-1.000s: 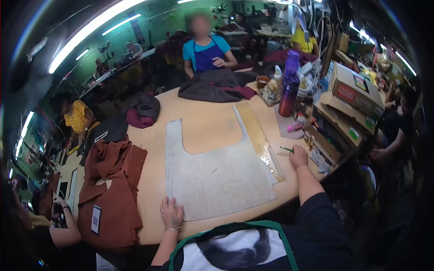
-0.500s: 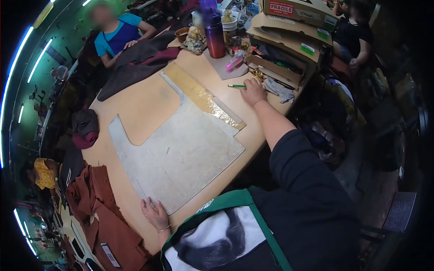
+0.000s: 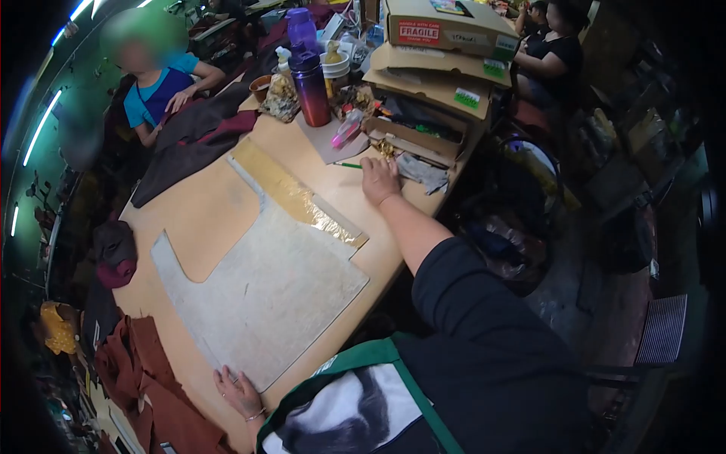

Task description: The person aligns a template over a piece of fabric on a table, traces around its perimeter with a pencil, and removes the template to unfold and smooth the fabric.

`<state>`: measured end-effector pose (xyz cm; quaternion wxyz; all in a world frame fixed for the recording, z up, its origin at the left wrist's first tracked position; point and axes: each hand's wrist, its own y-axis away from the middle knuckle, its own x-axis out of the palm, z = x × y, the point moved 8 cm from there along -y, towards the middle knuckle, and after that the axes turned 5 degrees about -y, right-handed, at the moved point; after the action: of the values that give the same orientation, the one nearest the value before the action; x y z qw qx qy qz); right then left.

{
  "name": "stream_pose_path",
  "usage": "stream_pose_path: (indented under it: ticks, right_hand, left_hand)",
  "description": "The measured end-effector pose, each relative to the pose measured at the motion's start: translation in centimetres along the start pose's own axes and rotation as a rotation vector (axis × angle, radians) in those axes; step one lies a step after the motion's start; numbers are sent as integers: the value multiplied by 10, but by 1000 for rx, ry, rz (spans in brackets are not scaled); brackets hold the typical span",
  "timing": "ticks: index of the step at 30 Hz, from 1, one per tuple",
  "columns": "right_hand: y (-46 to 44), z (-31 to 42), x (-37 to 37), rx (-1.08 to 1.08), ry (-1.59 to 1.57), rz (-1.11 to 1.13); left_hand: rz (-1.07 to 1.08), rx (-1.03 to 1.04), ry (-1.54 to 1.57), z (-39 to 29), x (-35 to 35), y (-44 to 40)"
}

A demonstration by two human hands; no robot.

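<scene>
A large grey flat pattern piece with a deep curved notch lies on the table, a strip of gold tape along its far right side. My left hand rests at its near corner, fingers spread, fingertips touching the edge. Beyond the pattern's right side, my right hand is low over the table with curled fingers on a green pencil. The pencil's other end is hidden by the hand. A grey cloth lies just right of that hand.
Stacked cardboard boxes, a purple-red bottle and a pink-tipped item stand or lie at the back. Dark fabric covers the far left edge; rust-brown fabric lies near left. A person in blue sits across.
The whole view has shifted, so the table appears lower and further left. Both hands keep nearly the same places on the table, and the pattern has not visibly moved.
</scene>
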<state>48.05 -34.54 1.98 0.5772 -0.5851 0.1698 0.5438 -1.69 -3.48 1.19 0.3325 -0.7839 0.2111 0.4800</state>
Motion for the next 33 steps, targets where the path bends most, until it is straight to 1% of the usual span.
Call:
stream_pose_path:
  ticks: [2, 3, 5, 6, 7, 8, 9, 10, 11, 12, 14, 15, 16, 18, 20, 22, 23, 24, 26, 28, 30, 33]
  right_hand:
    - [1, 2, 1, 15, -44, 60]
    - [1, 2, 1, -11, -59, 6]
    - [-1, 0, -1, 95, -46, 116]
    - [-3, -5, 4, 84, -102, 113]
    - [-2, -13, 13, 166, -142, 139]
    - [4, -15, 24, -60, -188, -145]
    - [5, -33, 39, 203, -560, 26]
    - [5, -33, 42, 256, -783, 82]
    - [6, -30, 38, -67, -469, -54]
    - [-1, -45, 58, 145, -706, 72]
    - [-7, -29, 42, -160, -381, -80]
    - [-12, -12, 28, -39, -274, 202]
    - [-10, 9, 28, -155, -269, 164]
    - [-1, 14, 13, -332, -204, 60]
    - [-1, 26, 5, -336, -228, 89]
    - [-5, 13, 14, -321, -223, 110]
    - [-8, 4, 30, -265, -264, 139]
    - [-7, 5, 28, -335, -221, 77]
    - [-2, 19, 5, -373, -247, 2]
    - [0, 18, 2, -344, -201, 30]
    - [0, 22, -5, -314, -162, 45]
    - [4, 25, -2, -294, -198, 76]
  left_hand:
    - [8, -7, -33, -4, -7, 2]
    - [13, -20, -45, -6, -8, 1]
    - [6, -4, -41, -4, -3, 1]
    - [-6, -25, -59, 0, -5, 4]
    - [-18, -19, -65, 3, -4, 6]
    - [-49, 25, -122, -4, -8, 5]
    - [-24, 22, -140, -5, -9, 4]
    - [-42, -8, -121, -9, -12, 3]
    - [-52, -41, -138, -16, -17, 0]
    - [-51, -70, -140, -16, -16, 0]
    - [-58, -132, -150, -12, -16, 4]
    - [-48, -151, -145, -12, -17, 6]
    - [-67, -167, -164, -7, -25, 10]
    - [-76, -138, -153, -14, -28, 7]
    - [-96, -147, -150, -7, -27, 5]
    - [-103, -147, -146, -10, -20, 6]
    - [-102, -143, -143, -12, -21, 8]
    - [-108, -114, -167, -24, -26, 4]
    - [-158, -73, -154, -23, -26, 4]
    - [-162, -66, -144, -18, -23, 5]
    - [-173, -84, -116, -17, -22, 3]
    - [-209, -143, -98, -10, -27, 8]
